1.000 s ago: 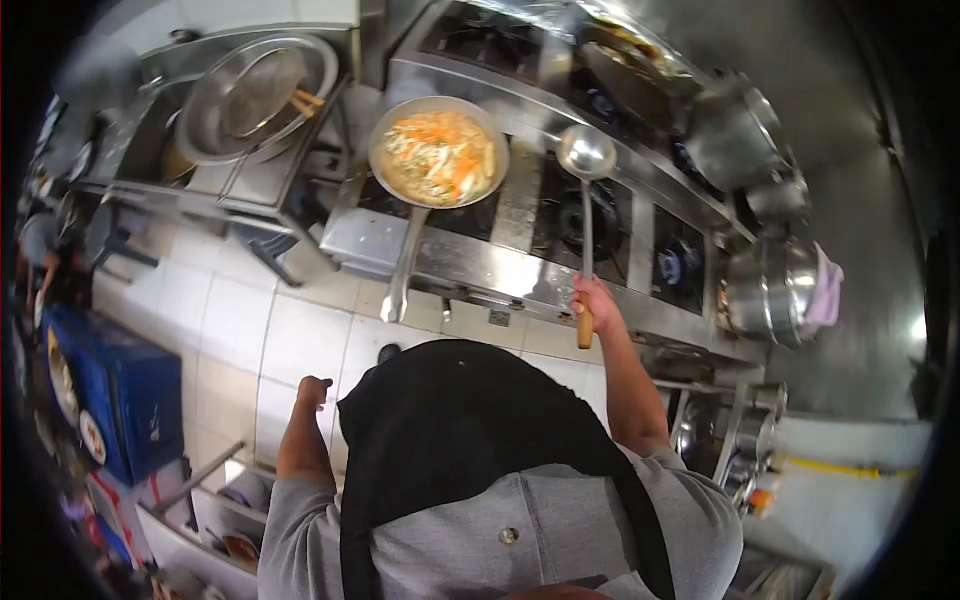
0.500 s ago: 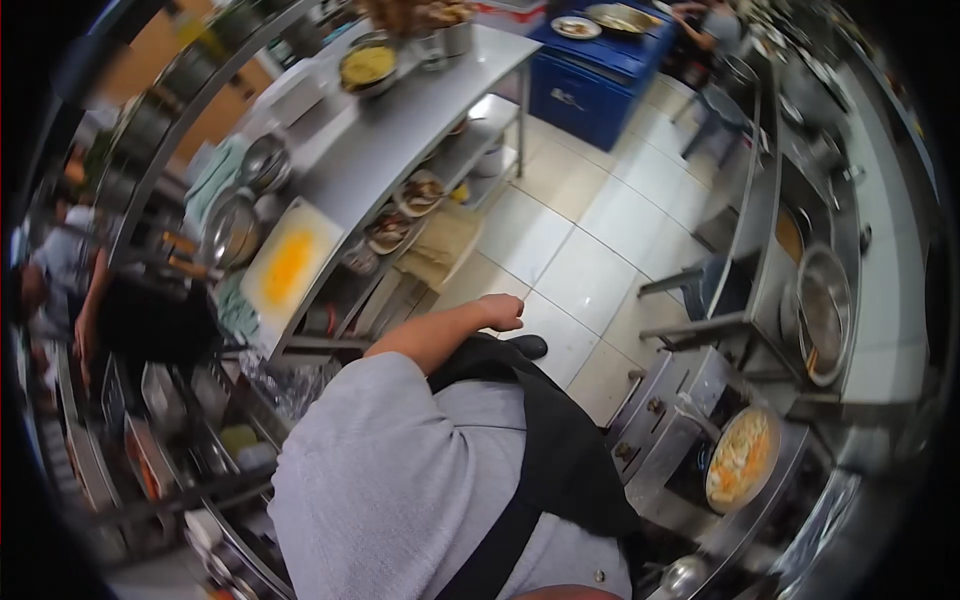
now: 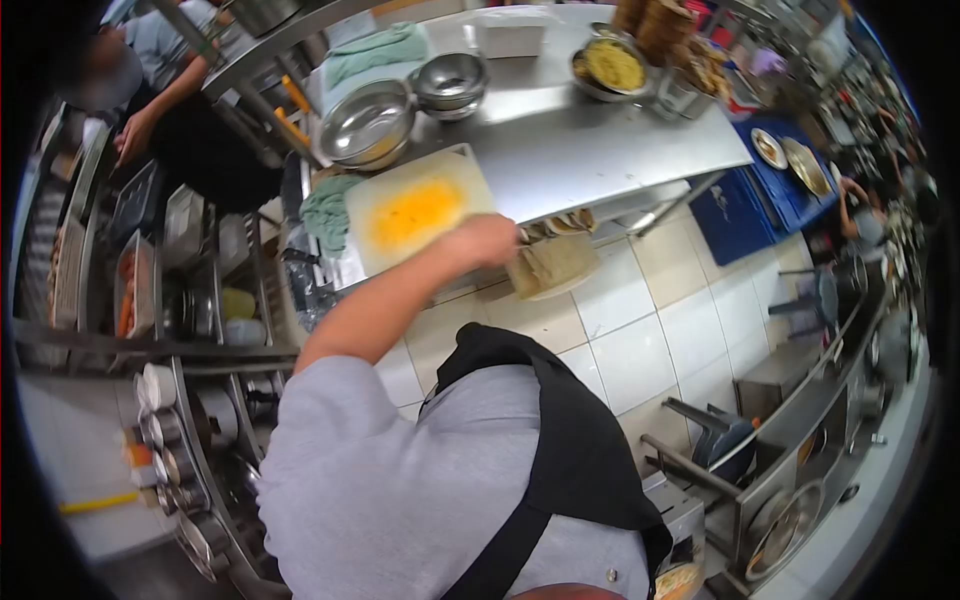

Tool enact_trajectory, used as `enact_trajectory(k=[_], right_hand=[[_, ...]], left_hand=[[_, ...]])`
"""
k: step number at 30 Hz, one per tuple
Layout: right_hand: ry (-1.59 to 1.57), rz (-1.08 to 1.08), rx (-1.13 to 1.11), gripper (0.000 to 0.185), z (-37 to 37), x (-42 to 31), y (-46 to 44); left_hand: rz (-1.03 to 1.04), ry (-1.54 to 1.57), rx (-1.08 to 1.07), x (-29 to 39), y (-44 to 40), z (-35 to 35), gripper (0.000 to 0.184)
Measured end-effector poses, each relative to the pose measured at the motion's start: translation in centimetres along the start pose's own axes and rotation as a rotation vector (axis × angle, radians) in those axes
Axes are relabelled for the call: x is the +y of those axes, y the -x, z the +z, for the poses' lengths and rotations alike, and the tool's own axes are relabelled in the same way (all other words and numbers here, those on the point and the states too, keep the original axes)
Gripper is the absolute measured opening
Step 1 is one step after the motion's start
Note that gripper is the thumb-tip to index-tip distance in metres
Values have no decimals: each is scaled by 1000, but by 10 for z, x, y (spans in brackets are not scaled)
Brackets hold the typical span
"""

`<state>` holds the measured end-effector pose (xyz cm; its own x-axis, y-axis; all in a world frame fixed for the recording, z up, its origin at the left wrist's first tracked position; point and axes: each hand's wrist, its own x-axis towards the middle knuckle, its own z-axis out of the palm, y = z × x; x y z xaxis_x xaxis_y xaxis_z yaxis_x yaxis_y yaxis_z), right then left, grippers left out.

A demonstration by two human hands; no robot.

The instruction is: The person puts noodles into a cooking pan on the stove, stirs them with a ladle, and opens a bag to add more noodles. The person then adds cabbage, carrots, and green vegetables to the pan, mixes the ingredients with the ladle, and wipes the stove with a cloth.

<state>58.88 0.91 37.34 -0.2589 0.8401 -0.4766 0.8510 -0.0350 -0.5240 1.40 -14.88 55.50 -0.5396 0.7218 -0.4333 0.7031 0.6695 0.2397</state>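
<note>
My left hand (image 3: 485, 241) reaches across the near corner of a white cutting board (image 3: 368, 235), which carries a spread of yellow-orange food (image 3: 415, 212). The fingers look curled closed, slightly blurred, and nothing shows in them. Whether the hand touches the board I cannot tell. A green cloth (image 3: 328, 212) lies at the board's left side. Behind the board stand steel bowls (image 3: 368, 122). My right hand is out of view.
The steel table (image 3: 600, 150) holds a bowl of yellow food (image 3: 613, 65) and a white container (image 3: 510, 38). A blue chest (image 3: 735, 215) stands beyond it. Another person's hand (image 3: 133, 138) is at the left racks. Stools (image 3: 720, 440) and a pan (image 3: 680, 582) are at right.
My view has swung left toward the table. My left hand, earlier over the floor tiles, is now at the cutting board's edge. The pan on the stove has slid mostly out of view.
</note>
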Motion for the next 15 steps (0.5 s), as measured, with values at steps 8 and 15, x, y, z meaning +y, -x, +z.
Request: enact_trajectory(k=[8,15], right_hand=[[106,-100,-252,33,35,-94,-74],[143,-149,-353,31,51,-136,-95]], left_hand=[[-902,19,380,-279,87,5,30],[-797,56,1211,-310,114,-12,18]])
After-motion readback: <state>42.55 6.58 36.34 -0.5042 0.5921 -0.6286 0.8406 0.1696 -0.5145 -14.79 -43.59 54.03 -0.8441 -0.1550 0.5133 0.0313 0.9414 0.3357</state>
